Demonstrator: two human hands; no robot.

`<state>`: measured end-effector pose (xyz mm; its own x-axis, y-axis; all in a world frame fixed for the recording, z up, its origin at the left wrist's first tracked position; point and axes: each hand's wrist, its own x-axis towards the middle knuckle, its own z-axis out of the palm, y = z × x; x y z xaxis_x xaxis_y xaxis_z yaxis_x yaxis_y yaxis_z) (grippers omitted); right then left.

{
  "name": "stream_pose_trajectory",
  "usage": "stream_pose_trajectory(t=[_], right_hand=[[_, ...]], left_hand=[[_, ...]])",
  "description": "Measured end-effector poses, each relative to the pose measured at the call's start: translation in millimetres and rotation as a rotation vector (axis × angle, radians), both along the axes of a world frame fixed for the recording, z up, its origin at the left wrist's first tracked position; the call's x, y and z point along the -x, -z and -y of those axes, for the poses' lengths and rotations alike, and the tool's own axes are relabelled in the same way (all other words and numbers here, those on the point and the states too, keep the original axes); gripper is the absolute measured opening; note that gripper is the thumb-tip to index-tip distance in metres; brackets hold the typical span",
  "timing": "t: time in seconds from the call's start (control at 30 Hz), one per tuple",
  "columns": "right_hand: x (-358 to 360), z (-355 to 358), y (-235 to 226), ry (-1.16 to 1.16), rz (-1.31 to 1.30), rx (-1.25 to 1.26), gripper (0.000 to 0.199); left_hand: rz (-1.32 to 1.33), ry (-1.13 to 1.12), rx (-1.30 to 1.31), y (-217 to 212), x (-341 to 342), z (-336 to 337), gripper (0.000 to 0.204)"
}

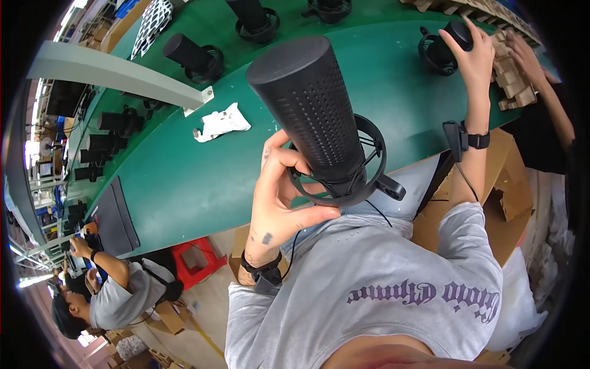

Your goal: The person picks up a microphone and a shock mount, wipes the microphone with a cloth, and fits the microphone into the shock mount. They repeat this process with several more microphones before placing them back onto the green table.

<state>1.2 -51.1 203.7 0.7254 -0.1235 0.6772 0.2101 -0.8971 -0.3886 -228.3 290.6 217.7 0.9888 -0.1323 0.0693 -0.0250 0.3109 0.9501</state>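
In my left hand (276, 190) is a large black microphone (307, 104) with a perforated body, raised close in front of me. Its round shock mount (369, 178) surrounds the lower end, and my fingers and thumb close around that ring. Out at the far right, my right hand (476, 55) has thumb and fingers around a second black microphone (458, 38), which stands in its own mount (433, 55) on the green table. Dark straps sit on both wrists.
Several more black microphones (190, 55) line the far side of the green table (178, 203). A crumpled white wrapper (224, 123) lies beside a grey metal post (123, 67). Moulded cardboard trays (513, 80) are at right, with a co-worker's hand (522, 55). Another person sits left, near a red stool (196, 261).
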Motion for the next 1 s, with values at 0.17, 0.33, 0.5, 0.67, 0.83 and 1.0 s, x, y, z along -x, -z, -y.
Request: stream_pose_trajectory(t=[0.17,0.33,0.5,0.67,0.83,1.0], right_hand=[[52.9,-95.5,-24.4,-0.968,-0.236,-0.616,0.066],[105.2,-166.9,-45.9,-1.481,-0.895,-1.023,0.088],[109.7,-172.7,-29.5,-1.409,-0.840,-0.949,0.049],[119.4,-170.0,-32.0,-1.354,-1.029,-0.981,0.056],[128.9,-169.0,-24.6,-1.427,-0.965,-1.096,0.050],[134.6,-168.1,-8.0,-1.559,-0.818,-1.224,0.044]], left_hand=[[-0.040,0.044,-0.115,8.1,-4.0,6.7,0.056],[-0.155,0.060,-0.223,3.4,0.4,14.8,0.053],[-0.026,0.057,-0.712,-1.6,1.2,8.6,0.046],[0.151,0.062,-0.880,-11.6,0.0,6.3,0.044],[-0.062,0.179,-0.621,-6.3,1.1,-3.3,0.038],[-0.132,0.247,-0.478,-9.2,-4.5,-11.1,0.040]])
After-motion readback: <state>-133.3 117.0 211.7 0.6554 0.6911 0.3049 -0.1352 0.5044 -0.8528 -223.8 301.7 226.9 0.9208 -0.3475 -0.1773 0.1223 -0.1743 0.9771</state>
